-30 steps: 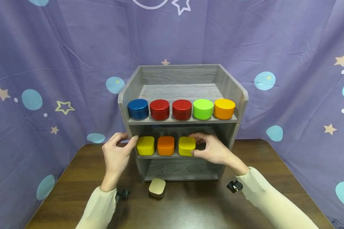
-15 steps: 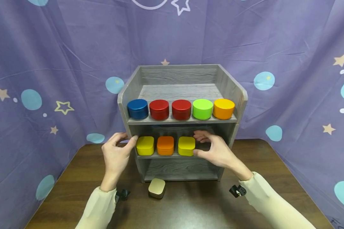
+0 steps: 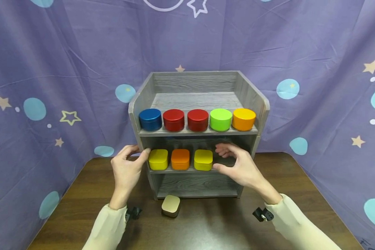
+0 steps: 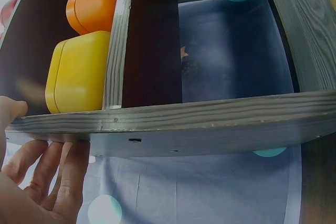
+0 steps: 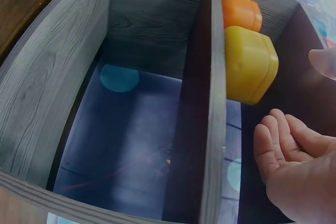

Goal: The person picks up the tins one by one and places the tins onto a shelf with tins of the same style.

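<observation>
— Three square tins are seen on the middle board of the shelf (image 3: 143, 100): a yellow tin (image 3: 158, 159) at its left end, an orange tin (image 3: 180, 159) in the middle, and a second yellow tin (image 3: 203, 159) next along. How are the hands placed?

— The left hand (image 3: 126, 170) is curled round the shelf's left wall, thumb at the front edge just beside the first yellow tin. The right hand (image 3: 239, 164) is held loosely spread at the shelf's right half, just beside the second yellow tin; nothing is gripped, and whether the thumb touches the tin cannot be told.

— What else is shown?

— Five round tins are lined along the shelf's top board. A tan tin (image 3: 171, 205) lies on the worktop (image 3: 81, 194) just before the shelf's foot.
</observation>
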The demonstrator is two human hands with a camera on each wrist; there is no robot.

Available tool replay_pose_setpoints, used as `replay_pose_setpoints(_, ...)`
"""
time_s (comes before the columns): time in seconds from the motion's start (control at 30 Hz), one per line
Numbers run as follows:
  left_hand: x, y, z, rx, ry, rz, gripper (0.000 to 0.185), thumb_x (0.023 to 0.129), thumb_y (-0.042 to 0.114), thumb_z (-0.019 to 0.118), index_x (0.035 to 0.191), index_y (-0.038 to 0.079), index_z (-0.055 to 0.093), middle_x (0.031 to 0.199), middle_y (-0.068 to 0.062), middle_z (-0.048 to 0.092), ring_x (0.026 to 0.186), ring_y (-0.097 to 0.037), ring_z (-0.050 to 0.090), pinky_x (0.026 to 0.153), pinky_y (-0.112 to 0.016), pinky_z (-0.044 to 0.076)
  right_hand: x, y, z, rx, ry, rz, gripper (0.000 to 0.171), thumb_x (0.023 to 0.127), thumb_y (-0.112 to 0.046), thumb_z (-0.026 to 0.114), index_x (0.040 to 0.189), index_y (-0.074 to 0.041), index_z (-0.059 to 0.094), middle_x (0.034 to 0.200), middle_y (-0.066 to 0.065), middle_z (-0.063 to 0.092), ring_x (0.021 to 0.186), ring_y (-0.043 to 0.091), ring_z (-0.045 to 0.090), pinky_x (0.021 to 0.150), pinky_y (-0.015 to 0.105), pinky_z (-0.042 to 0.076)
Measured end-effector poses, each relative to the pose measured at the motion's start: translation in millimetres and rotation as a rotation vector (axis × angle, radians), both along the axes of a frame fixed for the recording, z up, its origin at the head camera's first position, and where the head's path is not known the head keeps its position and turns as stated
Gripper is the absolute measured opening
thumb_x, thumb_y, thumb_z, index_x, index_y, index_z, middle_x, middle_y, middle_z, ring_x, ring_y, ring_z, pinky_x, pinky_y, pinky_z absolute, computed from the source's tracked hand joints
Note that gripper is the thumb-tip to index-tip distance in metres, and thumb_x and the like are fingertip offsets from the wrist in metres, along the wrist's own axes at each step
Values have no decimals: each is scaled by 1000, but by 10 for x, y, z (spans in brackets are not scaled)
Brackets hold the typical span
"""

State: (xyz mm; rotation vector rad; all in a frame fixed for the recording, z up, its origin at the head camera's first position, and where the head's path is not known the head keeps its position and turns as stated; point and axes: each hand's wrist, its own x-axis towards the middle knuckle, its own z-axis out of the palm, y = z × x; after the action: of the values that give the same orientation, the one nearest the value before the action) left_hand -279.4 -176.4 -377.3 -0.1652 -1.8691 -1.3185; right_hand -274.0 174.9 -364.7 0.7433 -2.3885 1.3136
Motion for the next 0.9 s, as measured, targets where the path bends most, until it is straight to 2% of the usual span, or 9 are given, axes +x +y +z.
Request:
replay_pose_setpoints(0.13,5,0,-5,-4,-6,4,15,85,9,91,92,-3,83,87,-15,75,82,7,67,73,-5,51,63,5,-13,0,20,7,50,87,-13,89,132,-1,71,119,15,78,105,29,71,97,28,59)
replay_pose_setpoints(0.27,8,-4,-8,-1,-10,6,15,85,9,91,92,-2,83,87,-15,76,82,8,67,72,-5,51,153,-27,-32,5,29,41,49,87,-14,90,131,-3,72,117,11,78,103,27,70,95,30,59)
replay_pose_setpoints(0.33,7,-5,-4,3,-10,5,15,85,9,91,91,-2,83,86,-11,75,82,7,67,72,-6,51,209,-48,-34,8,30,62,49,86,-14,90,130,-5,72,116,8,78,102,24,70,95,28,59)
replay_pose_setpoints(0.57,-6,-5,13,17,-6,-1,14,85,8,91,90,-2,83,84,17,69,81,5,67,70,-8,54,356,-144,-97,60,71,171,48,84,-17,92,128,-9,74,113,0,78,99,6,67,92,28,59)
replay_pose_setpoints(0.73,-7,-2,10,23,-2,-5,14,84,7,91,91,-3,83,84,21,68,81,8,67,71,-6,53,412,-226,-204,99,57,223,48,84,-21,92,129,-15,74,114,-5,78,99,6,68,92,28,58)
replay_pose_setpoints(0.9,-3,1,7,23,0,-9,14,84,7,91,91,-3,83,84,20,68,82,9,67,74,-6,52,426,-305,-361,98,13,275,46,85,-19,91,127,-13,74,113,-3,78,99,8,69,91,30,60)
